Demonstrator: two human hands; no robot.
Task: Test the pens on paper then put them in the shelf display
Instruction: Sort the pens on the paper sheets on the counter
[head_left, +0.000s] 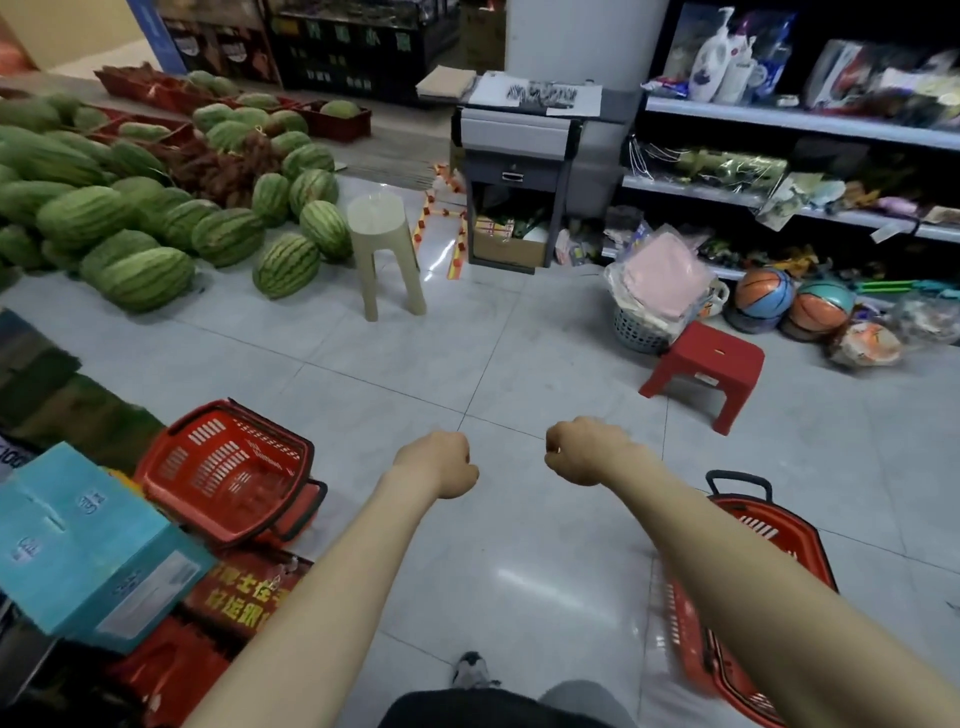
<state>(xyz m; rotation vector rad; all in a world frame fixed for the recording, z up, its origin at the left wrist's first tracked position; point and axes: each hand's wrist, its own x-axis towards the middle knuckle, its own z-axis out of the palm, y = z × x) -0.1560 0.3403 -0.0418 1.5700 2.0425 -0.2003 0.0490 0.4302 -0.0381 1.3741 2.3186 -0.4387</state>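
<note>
Small dark pens (543, 94): loose cluster on a white paper sheet (493, 91) atop a grey metal cabinet (514, 150), far across the floor from me. They are too small and blurred to count. The grey metal shelf display (779, 118) stands just right of the cabinet, its goods smeared.

My left hand (439, 465) and right hand (584, 452) are both curled into fists, gripping nothing, apart above glossy grey floor tiles (519, 571).

A beige plastic stool (384, 249) and a red plastic stool (706, 371) stand between me and the cabinet. My right forearm part-hides a red slotted plastic basket (763, 525), which is blurred. Striped green watermelons (156, 218) are heaped at left.
</note>
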